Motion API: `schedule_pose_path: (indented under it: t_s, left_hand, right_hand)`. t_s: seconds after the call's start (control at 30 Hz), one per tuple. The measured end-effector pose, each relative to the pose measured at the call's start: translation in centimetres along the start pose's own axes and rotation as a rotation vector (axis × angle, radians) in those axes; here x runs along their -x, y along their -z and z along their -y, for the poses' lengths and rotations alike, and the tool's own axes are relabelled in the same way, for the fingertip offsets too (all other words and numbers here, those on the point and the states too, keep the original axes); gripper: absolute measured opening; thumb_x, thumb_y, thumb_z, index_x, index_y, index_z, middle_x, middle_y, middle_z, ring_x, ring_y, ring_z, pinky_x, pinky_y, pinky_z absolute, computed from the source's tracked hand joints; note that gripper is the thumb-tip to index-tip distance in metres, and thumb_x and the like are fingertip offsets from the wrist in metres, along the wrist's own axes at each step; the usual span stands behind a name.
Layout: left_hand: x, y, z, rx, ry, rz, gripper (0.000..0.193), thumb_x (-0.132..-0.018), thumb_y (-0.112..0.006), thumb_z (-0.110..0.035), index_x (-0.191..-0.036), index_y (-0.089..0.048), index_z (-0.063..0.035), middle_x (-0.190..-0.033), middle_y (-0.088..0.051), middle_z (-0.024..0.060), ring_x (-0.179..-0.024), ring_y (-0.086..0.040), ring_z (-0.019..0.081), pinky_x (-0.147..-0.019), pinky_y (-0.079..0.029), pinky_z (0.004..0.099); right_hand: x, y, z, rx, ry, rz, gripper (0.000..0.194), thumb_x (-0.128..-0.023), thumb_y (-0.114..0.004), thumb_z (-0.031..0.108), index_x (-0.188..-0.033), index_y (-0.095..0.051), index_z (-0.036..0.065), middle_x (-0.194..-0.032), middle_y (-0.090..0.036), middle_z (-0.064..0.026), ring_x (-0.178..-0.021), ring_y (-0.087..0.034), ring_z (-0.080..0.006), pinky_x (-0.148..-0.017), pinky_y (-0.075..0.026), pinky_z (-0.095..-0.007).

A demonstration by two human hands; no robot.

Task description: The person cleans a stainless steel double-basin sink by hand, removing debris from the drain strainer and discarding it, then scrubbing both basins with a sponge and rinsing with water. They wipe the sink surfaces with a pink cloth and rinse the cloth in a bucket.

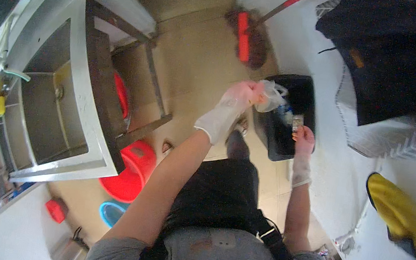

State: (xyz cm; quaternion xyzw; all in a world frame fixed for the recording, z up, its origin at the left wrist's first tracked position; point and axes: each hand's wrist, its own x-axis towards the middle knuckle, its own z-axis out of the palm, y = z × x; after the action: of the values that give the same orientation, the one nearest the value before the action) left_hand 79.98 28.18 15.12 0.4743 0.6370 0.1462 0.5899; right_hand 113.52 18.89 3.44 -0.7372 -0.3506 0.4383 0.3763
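Note:
My left hand (242,94), in a thin whitish glove, grips a translucent plastic bag (272,97) over the near-left side of a black plastic bin (283,152). My right hand (304,139), gloved too, is at the bin's right side. Between its fingertips is a small, light-coloured packet (297,123) above the opening; blur hides what kind it is. Some blue and white waste (285,112) shows in the bin below the bag. The bin's dark inside is mostly hidden.
A steel sink (76,66) on legs stands left. Beneath its corner are a red plastic basin (125,182) and a blue-rimmed basin (111,212). A red broom head (244,38) rests ahead on the tiled floor. Black cloth (396,57) and a yellow cloth (397,211) hang at right.

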Motion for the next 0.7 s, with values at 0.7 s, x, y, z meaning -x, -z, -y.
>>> schedule_pose_path:
  t_s: [0.7]
  left_hand:
    - [-12.4, -23.2, 11.3, -0.873, -0.519, 0.009, 0.034, -0.091, -0.055, -0.023, -0.120, -0.069, -0.0104, -0.118, -0.071, 0.0139, -0.112, -0.067, 0.0337, -0.093, -0.055, 0.0500]
  right_hand:
    - [-2.6, -2.0, -1.9, -0.045, 0.059, -0.019, 0.024, -0.101, -0.062, 0.016, -0.112, -0.065, -0.005, -0.098, -0.069, -0.0059, -0.086, -0.061, -0.0137, -0.077, -0.051, -0.0264]
